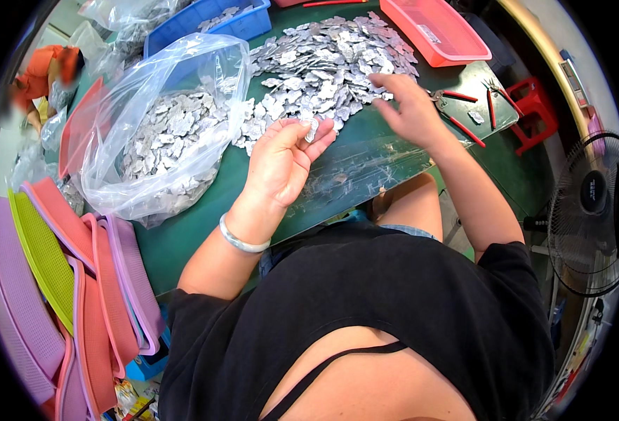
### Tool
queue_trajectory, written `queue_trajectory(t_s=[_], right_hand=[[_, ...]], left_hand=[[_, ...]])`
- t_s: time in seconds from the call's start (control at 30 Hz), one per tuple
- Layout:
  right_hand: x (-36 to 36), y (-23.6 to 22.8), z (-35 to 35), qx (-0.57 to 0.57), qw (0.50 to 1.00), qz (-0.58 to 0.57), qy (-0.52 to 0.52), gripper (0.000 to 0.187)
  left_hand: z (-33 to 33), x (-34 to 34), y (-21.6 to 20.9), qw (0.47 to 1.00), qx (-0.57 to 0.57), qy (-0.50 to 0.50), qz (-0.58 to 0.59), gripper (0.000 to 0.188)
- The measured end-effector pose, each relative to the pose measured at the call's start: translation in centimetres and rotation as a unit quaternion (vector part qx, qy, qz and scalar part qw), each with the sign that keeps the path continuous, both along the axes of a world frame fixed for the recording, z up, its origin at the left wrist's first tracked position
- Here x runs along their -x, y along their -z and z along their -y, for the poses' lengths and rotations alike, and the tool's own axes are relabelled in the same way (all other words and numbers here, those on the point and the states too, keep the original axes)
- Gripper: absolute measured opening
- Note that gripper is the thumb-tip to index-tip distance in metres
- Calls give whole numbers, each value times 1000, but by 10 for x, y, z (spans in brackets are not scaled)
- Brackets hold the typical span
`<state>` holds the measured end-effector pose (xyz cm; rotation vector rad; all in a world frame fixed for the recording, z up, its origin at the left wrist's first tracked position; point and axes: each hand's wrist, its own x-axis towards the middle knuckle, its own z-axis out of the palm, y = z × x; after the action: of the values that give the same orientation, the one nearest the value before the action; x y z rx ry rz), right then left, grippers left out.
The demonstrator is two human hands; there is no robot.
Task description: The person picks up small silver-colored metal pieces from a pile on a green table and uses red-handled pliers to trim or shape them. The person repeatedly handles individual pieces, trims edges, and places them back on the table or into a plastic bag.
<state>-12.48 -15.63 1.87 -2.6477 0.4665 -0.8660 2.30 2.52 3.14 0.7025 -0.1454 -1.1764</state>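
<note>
Between the thumb and fingers of my left hand [280, 156] is a small flat silver metal piece [311, 130], held palm up over the near edge of the pile. My right hand [409, 107] hovers at the pile's right side, thumb and fingers apart, with nothing visible in it; whether a fingertip touches the pieces I cannot tell. The large heap of similar metal pieces [323, 63] spreads over the green table [351, 168]. Left of my left hand, a clear plastic bag [106, 186] stands open with many more pieces inside.
Red-handled pliers [457, 123] and a second pair of pliers [493, 105] lie at the right. Behind the heap stand a blue bin [211, 24] and a pink tray [443, 42]. Stacked coloured baskets [43, 259], a red stool [534, 116] and a fan [590, 203] flank the table. Another person [43, 77] is at far left.
</note>
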Motion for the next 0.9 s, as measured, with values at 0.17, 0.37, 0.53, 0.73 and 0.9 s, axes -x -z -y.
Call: queue_trajectory(t_s=[0.17,0.37,0.53,0.73,0.9], right_hand=[[-22,8,-31,-97,994,8,-54,34],[-39,-10,-66,-506,844,97,-147,38],[-41,-19,-82,-469,858,143,-155,37],[-41,-17,-86,-327,915,185,-143,41],[-36,-19,-84,-280,931,169,-164,46]], left_hand=[[-9,-11,12,1000,0,16,-7,3],[-15,-8,14,997,-26,44,-56,2],[-19,-6,15,995,15,64,-80,5],[-21,-2,11,993,25,78,-90,9],[-25,-1,9,984,24,109,-138,12]])
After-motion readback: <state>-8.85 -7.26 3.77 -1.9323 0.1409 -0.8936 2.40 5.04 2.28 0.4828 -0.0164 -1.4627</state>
